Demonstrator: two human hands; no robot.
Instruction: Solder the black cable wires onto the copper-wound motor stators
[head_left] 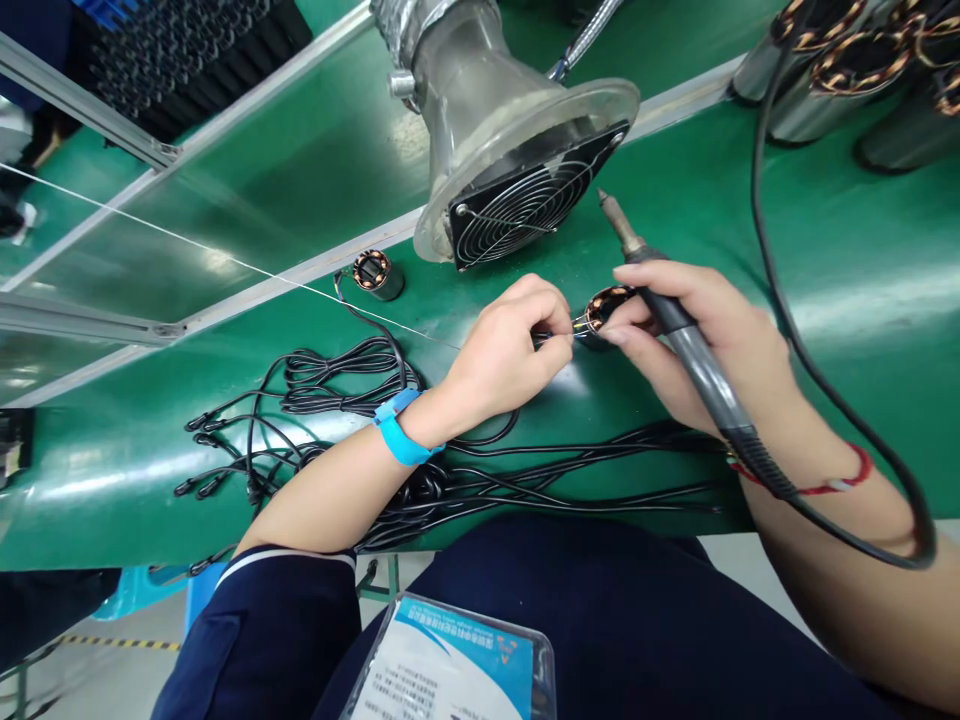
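Observation:
My left hand [517, 340] is closed, thumb and fingers pinching the end of a black cable [484, 440], whose thin coloured wires reach the stator. This small stator [604, 306], a ring of copper windings, stands on the bench between my hands, partly covered by my right fingers. In my right hand [720, 345] lies a soldering iron [686, 345], its tip pointing up and left, away from the stator. The thumb and a finger of that hand also touch the stator's edge. A thin pale wire [225, 255] runs from the upper left to behind my left hand.
A fume extractor hood [480, 110] with a fan grille hangs just beyond my hands. Another small stator [379, 274] stands left. Coiled black cables [337, 375] cover the near bench. Several larger stators [817, 95] stand far right. The iron's cord [772, 230] loops over the right side.

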